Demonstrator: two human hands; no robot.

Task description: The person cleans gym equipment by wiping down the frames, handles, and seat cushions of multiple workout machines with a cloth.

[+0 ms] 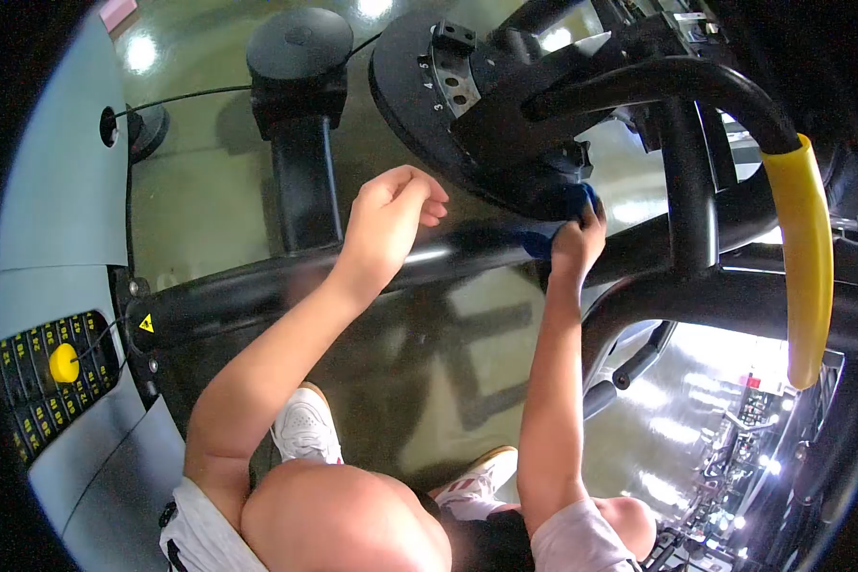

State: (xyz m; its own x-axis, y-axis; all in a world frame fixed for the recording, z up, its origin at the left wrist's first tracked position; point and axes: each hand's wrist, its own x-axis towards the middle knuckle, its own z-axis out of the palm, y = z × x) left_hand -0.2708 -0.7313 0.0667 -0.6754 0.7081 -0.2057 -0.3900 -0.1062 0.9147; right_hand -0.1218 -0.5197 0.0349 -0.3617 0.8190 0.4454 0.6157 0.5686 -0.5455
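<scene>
My right hand (pixel 580 240) is closed on a blue cloth (pixel 570 202), which lies against the underside of the black machine part near the round numbered disc (pixel 405 105). Part of the cloth hangs beside the thick black tube (pixel 458 255). My left hand (pixel 396 212) is raised above that tube, left of the disc, with its fingers curled together. Its palm side is partly turned away, and whatever it may hold is hidden.
A yellow grip (pixel 799 262) on a curved black bar stands at the right. A round black pad (pixel 300 43) is at the top. At left is a weight stack (pixel 43 405) with a yellow knob (pixel 64 363). My shoes (pixel 305 426) are on the floor below.
</scene>
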